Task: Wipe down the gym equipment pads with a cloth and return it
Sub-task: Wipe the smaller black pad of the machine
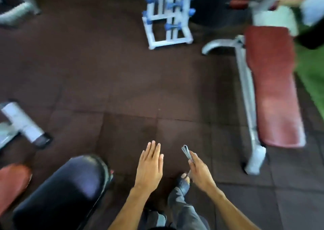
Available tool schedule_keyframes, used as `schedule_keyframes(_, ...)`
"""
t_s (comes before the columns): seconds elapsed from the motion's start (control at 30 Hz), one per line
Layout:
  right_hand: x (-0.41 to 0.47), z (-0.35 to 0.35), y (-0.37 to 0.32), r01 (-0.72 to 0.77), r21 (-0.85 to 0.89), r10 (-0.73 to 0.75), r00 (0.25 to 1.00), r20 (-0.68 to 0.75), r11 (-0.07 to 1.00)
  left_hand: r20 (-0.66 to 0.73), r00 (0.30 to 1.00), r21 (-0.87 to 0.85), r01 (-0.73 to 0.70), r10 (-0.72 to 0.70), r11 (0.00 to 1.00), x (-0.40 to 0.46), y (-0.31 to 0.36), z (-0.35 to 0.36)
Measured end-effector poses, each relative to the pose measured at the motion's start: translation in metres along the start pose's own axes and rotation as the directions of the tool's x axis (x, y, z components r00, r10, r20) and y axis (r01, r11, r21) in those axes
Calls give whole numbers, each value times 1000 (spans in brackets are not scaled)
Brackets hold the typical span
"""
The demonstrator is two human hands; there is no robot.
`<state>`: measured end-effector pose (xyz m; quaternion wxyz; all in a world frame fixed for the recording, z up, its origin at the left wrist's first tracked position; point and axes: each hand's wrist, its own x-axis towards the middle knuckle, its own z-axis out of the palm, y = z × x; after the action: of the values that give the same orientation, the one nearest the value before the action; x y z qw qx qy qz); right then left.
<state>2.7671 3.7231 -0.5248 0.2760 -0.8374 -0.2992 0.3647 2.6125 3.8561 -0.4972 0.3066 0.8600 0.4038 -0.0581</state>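
Head view, one entry per item.

Right hand: lower centre-right of the frame, its grip closed narrowly around a folded grey cloth. The cloth's folded end stood out above the fingers, compact and not trailing.

Left hand: lower centre, flat and open, fingers spread, holding nothing, hovering over the floor.

Black pad: rounded, glossy, lower left, just beside the left forearm. A red pad sat at the far lower-left edge, partly cut off.

Red bench pad: long, right side of the frame, on a grey metal frame, well apart from both hands.

White dumbbell rack with blue dumbbells: upper centre. Further red pads, upper right, blurred.

Dark rubber floor tiles: middle of the frame. A trouser leg and foot showed between the forearms, suggesting a stride.

Step judged in hand: carrying the cloth between pads; whether any pad was already wiped could not be told.

Handling notes: keep the cloth folded so a clean flat face meets the vinyl. Open the grip to a flat palm on arrival. Wipe the bench pad lengthwise in overlapping strokes, taking in the edges. The free left hand could steady the frame.
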Motion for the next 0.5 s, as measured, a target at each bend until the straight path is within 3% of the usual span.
schedule_keyframes(0.17,-22,-114,46,-210,259,268,939,-216,943,283,915,178,-344,287,922,66,145,25)
schedule_keyframes(0.3,-26,-181,82,-246,424,403,851,-336,872,413,802,198,-541,431,817,103,256,47)
schedule_keyframes(0.5,-17,-245,119,-266,570,564,697,-444,777,566,593,228,-780,572,583,166,361,78)
